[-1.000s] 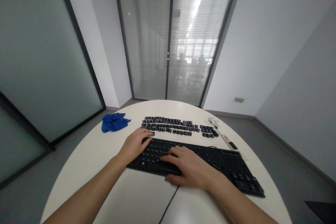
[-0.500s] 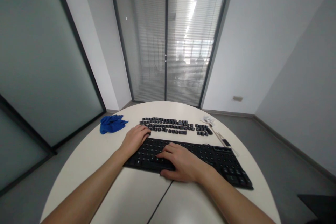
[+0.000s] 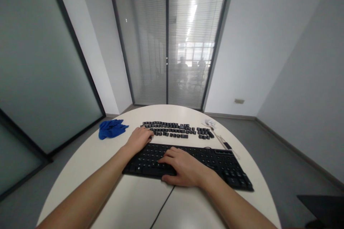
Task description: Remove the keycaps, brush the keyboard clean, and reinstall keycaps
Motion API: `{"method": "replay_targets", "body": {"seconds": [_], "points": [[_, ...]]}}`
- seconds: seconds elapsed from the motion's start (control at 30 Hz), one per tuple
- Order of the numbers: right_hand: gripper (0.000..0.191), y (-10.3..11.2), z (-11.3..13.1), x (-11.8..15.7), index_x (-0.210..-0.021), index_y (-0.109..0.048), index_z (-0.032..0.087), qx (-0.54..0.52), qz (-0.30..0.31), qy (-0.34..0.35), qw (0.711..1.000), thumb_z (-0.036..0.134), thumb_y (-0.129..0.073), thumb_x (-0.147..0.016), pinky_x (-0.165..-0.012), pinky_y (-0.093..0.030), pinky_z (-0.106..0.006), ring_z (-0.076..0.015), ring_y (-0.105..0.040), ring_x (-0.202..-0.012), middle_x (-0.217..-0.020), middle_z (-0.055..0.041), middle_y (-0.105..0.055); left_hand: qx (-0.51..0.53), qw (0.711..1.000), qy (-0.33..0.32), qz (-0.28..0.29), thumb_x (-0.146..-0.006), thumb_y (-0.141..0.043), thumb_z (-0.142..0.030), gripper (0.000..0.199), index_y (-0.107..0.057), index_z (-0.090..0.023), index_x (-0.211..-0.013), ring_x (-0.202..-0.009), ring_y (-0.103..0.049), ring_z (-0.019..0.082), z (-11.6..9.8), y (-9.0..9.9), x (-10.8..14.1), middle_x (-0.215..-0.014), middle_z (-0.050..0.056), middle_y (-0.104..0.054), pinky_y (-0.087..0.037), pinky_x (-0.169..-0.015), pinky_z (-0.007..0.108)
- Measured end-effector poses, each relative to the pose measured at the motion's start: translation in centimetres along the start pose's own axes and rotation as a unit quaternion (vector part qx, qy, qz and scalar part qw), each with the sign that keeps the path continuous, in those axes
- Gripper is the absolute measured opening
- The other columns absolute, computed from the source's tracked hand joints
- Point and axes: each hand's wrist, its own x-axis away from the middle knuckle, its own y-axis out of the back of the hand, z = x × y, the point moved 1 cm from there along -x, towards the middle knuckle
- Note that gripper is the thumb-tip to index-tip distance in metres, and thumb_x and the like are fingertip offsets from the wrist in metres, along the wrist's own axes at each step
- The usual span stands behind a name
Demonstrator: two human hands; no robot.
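A black keyboard (image 3: 204, 158) lies across the round white table (image 3: 126, 200). Over its middle rests my right hand (image 3: 182, 166), fingers spread on the keys and thumb at the near edge. My left hand (image 3: 139, 139) is at the keyboard's upper left corner, its fingers bent down by the nearest loose keycaps; whether something small is between the fingertips is hidden. Rows of loose black keycaps (image 3: 172, 130) lie beyond the keyboard, with a smaller group of keycaps (image 3: 204, 134) to their right.
A crumpled blue cloth (image 3: 112, 128) lies at the table's left. At the right are a white crumpled item (image 3: 210, 123), thin sticks (image 3: 221, 139) and a small black object (image 3: 227, 145). A dark object (image 3: 325, 209) stands at the lower right.
The whole view has shifted slightly, so the table and its objects appear a little further left. Both hands keep nearly the same places at the keyboard.
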Motion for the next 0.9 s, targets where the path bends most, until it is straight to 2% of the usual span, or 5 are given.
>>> {"method": "replay_targets", "body": {"seconds": [0.27, 0.43, 0.5, 0.67, 0.9], "points": [[0.047, 0.2, 0.2, -0.2, -0.125, -0.066, 0.017, 0.000, 0.005, -0.004, 1.000, 0.040, -0.072, -0.084, -0.095, -0.046, -0.037, -0.0246, -0.058, -0.103, -0.111, -0.0099, -0.067, 0.064, 0.997, -0.011, -0.034, -0.094, -0.058, -0.017, 0.018, -0.070, -0.023, -0.104, -0.106, -0.062, 0.024, -1.5, 1.5, 1.8, -0.110, 0.005, -0.071, -0.047, -0.093, 0.036], [0.046, 0.2, 0.3, -0.4, -0.124, -0.066, 0.018, 0.005, 0.012, -0.028, 1.000, 0.038, -0.073, -0.083, -0.094, -0.046, -0.038, -0.0255, -0.058, -0.104, -0.114, -0.0099, -0.067, 0.351, 0.935, -0.015, -0.044, -0.094, -0.057, -0.022, 0.015, -0.071, -0.023, -0.101, -0.102, -0.063, 0.020, -1.7, 2.2, 5.3, -0.107, 0.003, -0.070, -0.047, -0.096, 0.033], [0.046, 0.3, 0.4, -0.5, -0.124, -0.065, 0.019, 0.004, 0.016, -0.036, 0.999, 0.038, -0.073, -0.083, -0.094, -0.046, -0.039, -0.0256, -0.058, -0.104, -0.113, -0.0099, -0.066, 0.400, 0.916, -0.012, -0.006, -0.092, -0.060, -0.023, 0.014, -0.072, -0.022, -0.099, -0.100, -0.065, 0.020, -1.4, 2.0, 6.2, -0.105, 0.003, -0.071, -0.048, -0.095, 0.033], [0.045, 0.3, 0.4, -0.8, -0.124, -0.065, 0.019, -0.003, 0.026, -0.038, 0.999, 0.037, -0.073, -0.083, -0.093, -0.045, -0.039, -0.0253, -0.058, -0.103, -0.111, -0.0092, -0.066, 0.430, 0.901, -0.023, 0.055, -0.086, -0.066, -0.021, 0.010, -0.073, -0.020, -0.092, -0.095, -0.066, 0.020, -1.0, 1.6, 6.6, -0.099, 0.004, -0.073, -0.049, -0.091, 0.032], [0.045, 0.2, 0.2, -0.9, -0.125, -0.065, 0.020, -0.016, 0.023, -0.033, 0.999, 0.036, -0.073, -0.083, -0.095, -0.045, -0.039, -0.0256, -0.058, -0.105, -0.114, -0.0091, -0.066, 0.392, 0.916, -0.036, 0.083, -0.084, -0.068, -0.019, 0.007, -0.072, -0.021, -0.090, -0.092, -0.066, 0.019, -0.6, 1.7, 6.8, -0.094, 0.002, -0.074, -0.048, -0.088, 0.030]]}}
